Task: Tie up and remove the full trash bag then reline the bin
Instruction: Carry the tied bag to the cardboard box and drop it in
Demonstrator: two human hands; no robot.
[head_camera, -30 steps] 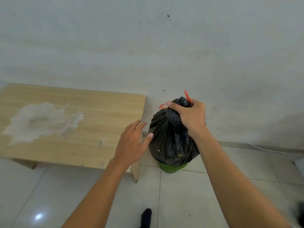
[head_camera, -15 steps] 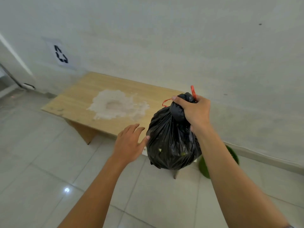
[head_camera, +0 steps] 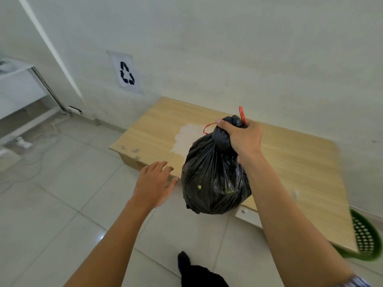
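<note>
A full black trash bag [head_camera: 213, 179] with an orange drawstring hangs in the air in front of the low wooden table [head_camera: 290, 162]. My right hand [head_camera: 242, 139] is shut on its gathered neck and carries it clear of the floor. Just left of the bag my left hand [head_camera: 154, 183] hovers with fingers spread, holding nothing and not touching the bag. The green mesh bin [head_camera: 364, 239] stands on the floor at the far right, partly hidden behind the table's right end, with no liner visible in it.
A recycling sign [head_camera: 126, 73] is stuck on the wall to the left. White cables and a power strip [head_camera: 24, 143] lie on the tiles at the far left beside a white shelf frame [head_camera: 31, 83]. My dark foot [head_camera: 186, 264] shows at the bottom.
The bag has left the bin and travelled left with my right hand, now over the table's front edge. The view has swung left; the bin has fallen behind at the right.
</note>
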